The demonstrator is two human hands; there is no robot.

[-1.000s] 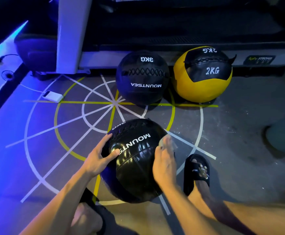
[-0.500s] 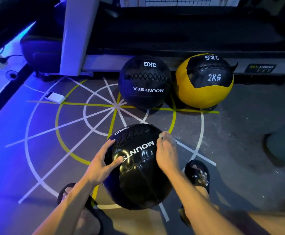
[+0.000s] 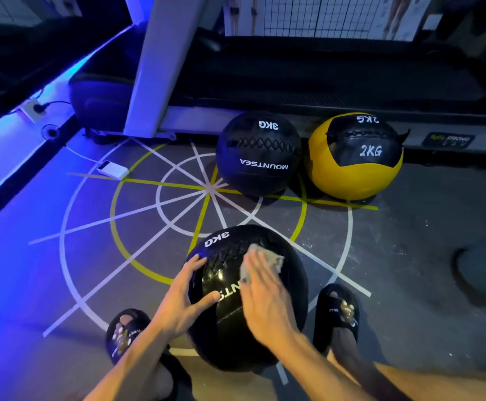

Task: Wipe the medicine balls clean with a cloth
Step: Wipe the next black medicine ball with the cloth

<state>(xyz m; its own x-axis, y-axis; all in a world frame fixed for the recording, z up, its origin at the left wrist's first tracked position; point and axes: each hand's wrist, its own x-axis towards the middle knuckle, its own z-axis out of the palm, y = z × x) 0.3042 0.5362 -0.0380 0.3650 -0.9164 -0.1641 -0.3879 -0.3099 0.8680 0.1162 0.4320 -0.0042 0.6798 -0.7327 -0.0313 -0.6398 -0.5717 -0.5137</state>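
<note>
2 flat hands [image 3: 224, 302] on 3KG ball [image 3: 267, 342], right over possibly cloth [image 3: 262, 263], line-marked floor [image 3: 409, 256].

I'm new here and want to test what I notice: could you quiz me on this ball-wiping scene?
1. True or false: the cloth lies under the right hand on the near ball.
2. What weight is printed on the yellow ball? A) 2KG B) 3KG C) 5KG
3. Fill in: the left hand rests on the near ball's ____ side.

Key: 1 true; 2 A; 3 left.
</note>
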